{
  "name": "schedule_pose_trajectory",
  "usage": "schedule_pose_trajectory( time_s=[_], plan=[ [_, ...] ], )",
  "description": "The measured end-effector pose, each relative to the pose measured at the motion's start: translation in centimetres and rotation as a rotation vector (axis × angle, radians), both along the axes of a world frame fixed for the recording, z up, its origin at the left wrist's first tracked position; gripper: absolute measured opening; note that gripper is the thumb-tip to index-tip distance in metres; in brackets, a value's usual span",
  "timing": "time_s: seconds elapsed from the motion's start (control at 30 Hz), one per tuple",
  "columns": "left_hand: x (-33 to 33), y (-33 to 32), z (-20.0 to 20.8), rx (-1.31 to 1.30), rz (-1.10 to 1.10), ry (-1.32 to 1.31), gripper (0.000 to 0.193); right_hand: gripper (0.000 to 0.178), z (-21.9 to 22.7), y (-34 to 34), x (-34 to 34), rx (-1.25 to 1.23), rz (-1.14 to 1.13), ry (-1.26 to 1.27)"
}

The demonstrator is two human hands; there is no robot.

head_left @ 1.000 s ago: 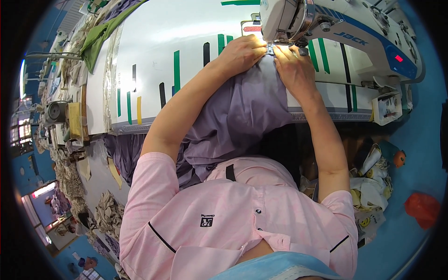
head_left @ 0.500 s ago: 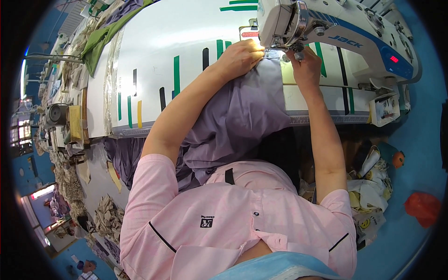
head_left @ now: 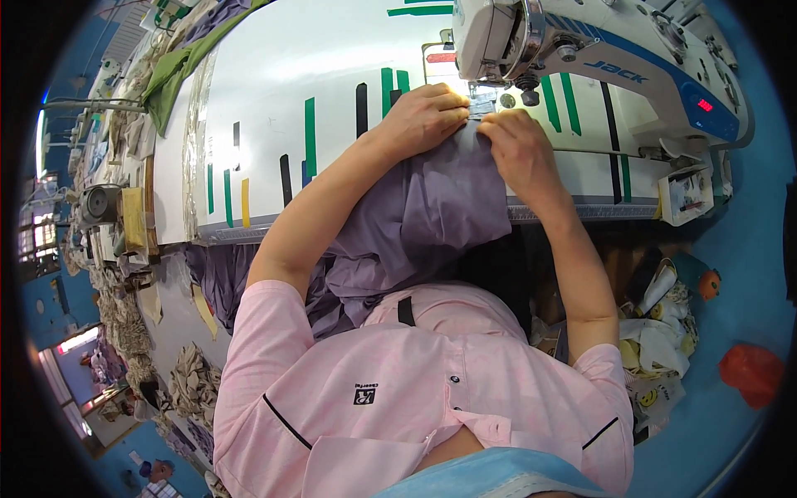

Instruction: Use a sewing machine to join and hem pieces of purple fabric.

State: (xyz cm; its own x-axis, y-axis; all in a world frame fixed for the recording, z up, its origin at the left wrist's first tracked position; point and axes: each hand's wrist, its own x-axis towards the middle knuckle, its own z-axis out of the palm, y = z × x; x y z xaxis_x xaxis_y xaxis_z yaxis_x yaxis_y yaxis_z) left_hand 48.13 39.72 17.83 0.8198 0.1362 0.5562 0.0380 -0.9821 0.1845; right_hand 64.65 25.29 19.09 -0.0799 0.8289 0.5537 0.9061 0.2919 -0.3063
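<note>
A purple-grey fabric piece (head_left: 440, 191) lies gathered over the front of the sewing table and hangs down to my lap. Its far edge reaches the needle area of a white and blue sewing machine (head_left: 564, 50). My left hand (head_left: 427, 120) is closed on the fabric just left of the presser foot (head_left: 481, 101). On the near right side of the foot, my right hand (head_left: 519, 149) pinches the fabric's edge between fingers and thumb. Small parts under the machine head are partly hidden by glare and fingers.
Green, black and yellow tape strips mark the white tabletop (head_left: 257, 108). A ruler strip (head_left: 237, 232) runs along its front edge. At the right end sits a small white tray (head_left: 687, 195). Green cloth (head_left: 170, 75) and heaped fabric lie at the left.
My right hand has come down and left from beside the needle, and now pinches the fabric edge in front of the foot. The left hand has shifted slightly nearer, still on the fabric.
</note>
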Motion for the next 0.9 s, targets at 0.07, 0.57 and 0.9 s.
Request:
schedule_pose_trajectory(
  time_s=[0.07,0.57,0.9],
  plan=[
    [0.0,0.3,0.1,0.012,-0.008,0.003,0.013,0.016,-0.4,-0.4,-0.2,-0.025,-0.022,-0.022],
    [0.1,2.8,0.3,0.064,0.081,0.142,0.02,0.013,0.3,-8.2,4.9,0.015,-0.48,0.132],
    [-0.9,-2.6,3.8,0.015,0.171,0.21,0.027,0.026,-0.4,-11.6,12.0,-0.121,-0.567,-0.319]
  ],
)
